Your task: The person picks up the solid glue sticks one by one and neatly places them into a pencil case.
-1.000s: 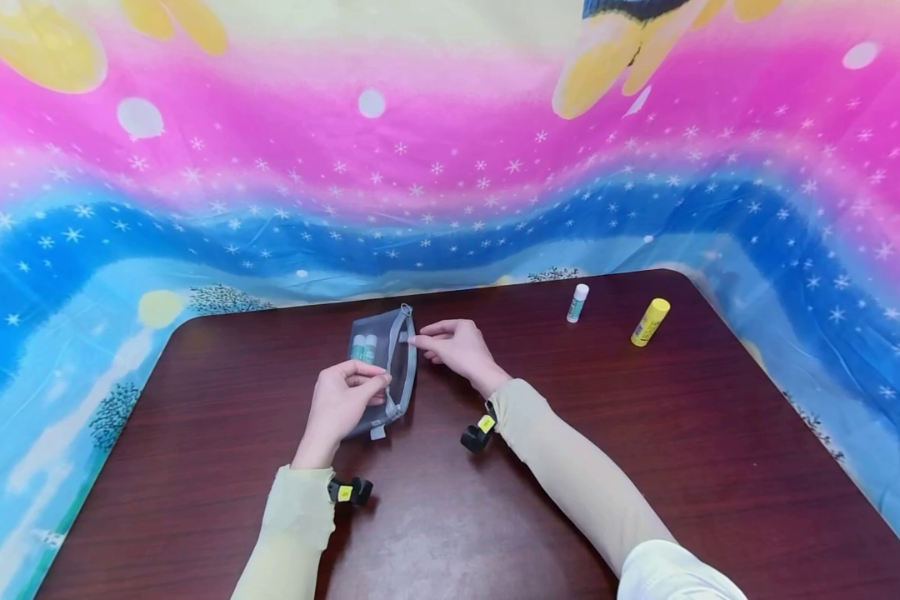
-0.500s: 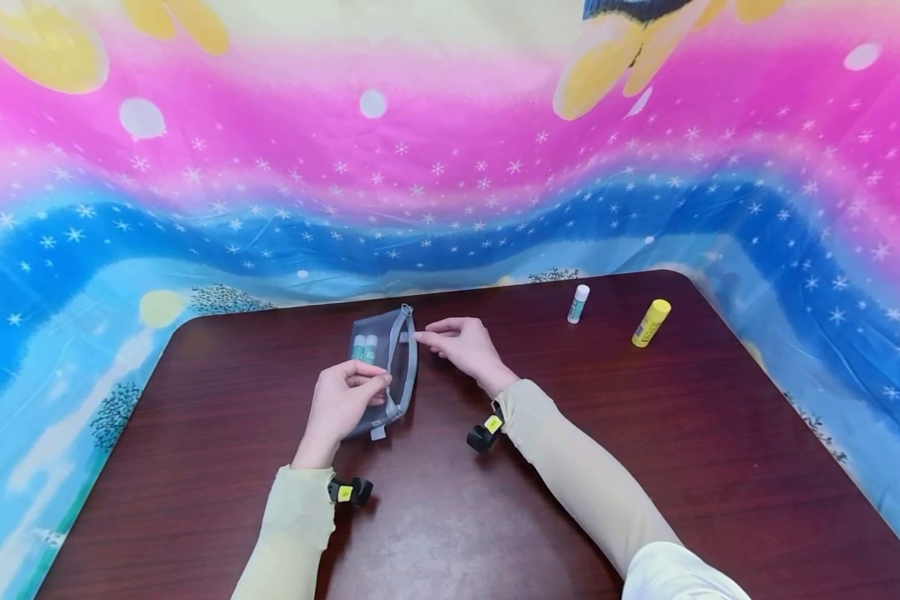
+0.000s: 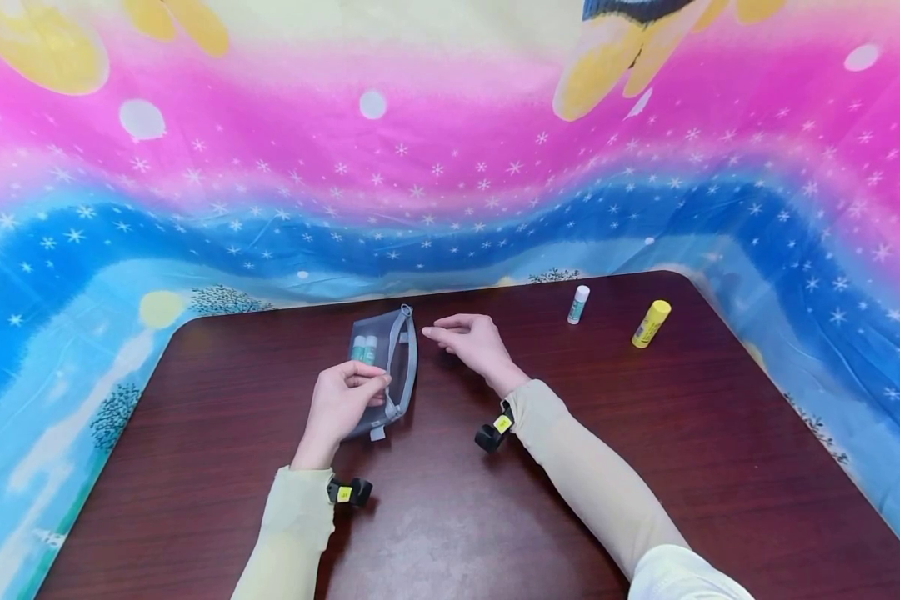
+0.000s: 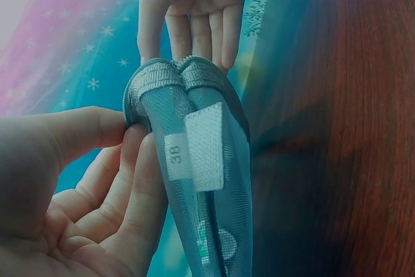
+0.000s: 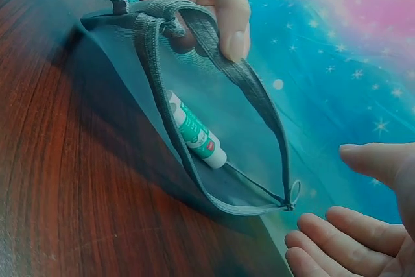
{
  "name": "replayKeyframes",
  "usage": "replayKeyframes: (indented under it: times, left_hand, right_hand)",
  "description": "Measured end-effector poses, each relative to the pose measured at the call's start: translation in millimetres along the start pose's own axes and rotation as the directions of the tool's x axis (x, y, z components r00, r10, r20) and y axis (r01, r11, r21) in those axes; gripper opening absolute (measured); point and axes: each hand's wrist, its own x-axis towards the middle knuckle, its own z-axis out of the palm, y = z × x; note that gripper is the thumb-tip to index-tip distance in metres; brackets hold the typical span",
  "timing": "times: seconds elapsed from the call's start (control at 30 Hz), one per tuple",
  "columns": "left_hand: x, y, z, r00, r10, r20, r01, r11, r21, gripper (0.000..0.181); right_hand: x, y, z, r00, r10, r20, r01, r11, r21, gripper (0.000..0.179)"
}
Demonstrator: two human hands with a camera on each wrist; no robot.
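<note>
A grey mesh zipper pouch (image 3: 402, 375) stands on the table with its mouth unzipped and gaping to the right. My left hand (image 3: 342, 402) pinches the near edge of that mouth between thumb and fingers. Through the mesh show white-and-green glue sticks (image 3: 363, 348); in the right wrist view a glue stick (image 5: 198, 134) lies inside. My right hand (image 3: 474, 343) is just right of the pouch, apart from it, fingers extended and holding nothing. A small fabric tag (image 4: 205, 150) sticks out at the pouch's near end.
Toward the back right of the dark wooden table (image 3: 450, 517) stand a white-and-green glue stick (image 3: 578, 305) and a larger yellow glue stick (image 3: 651, 324). A patterned cloth (image 3: 450, 167) hangs behind the table and along its sides.
My right hand has let go of the pouch's right rim and moved a little to the right. The left hand and the pouch have stayed in place.
</note>
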Motion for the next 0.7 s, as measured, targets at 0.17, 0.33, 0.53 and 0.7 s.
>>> replayKeyframes:
  times: [0.17,0.33,0.53,0.7]
  left_hand:
    - [-0.6,0.4,-0.5,1.000,-0.002,0.000,0.002,1.000,-0.006,0.012]
    - [-1.0,-0.9,-0.7,1.000,-0.009,-0.002,0.009,1.000,-0.001,0.012]
    - [-0.8,-1.6,-0.7,1.000,-0.014,0.000,0.014,1.000,0.003,0.013]
    - [-0.2,-0.4,-1.4,1.000,-0.009,-0.001,0.009,1.000,0.001,0.013]
  right_hand:
    - [-1.6,-2.8,-4.3,1.000,-0.013,-0.001,0.013,1.000,0.013,0.053]
    - [-1.5,-2.5,-7.0,0.999,-0.032,-0.008,0.033,0.999,0.024,0.052]
    - [-2.6,-4.4,-11.1,0.998,-0.050,-0.028,0.051,0.998,0.046,0.045]
    - [-3.9,-8.8,-18.0,0.997,-0.066,-0.035,0.068,0.995,0.068,0.039]
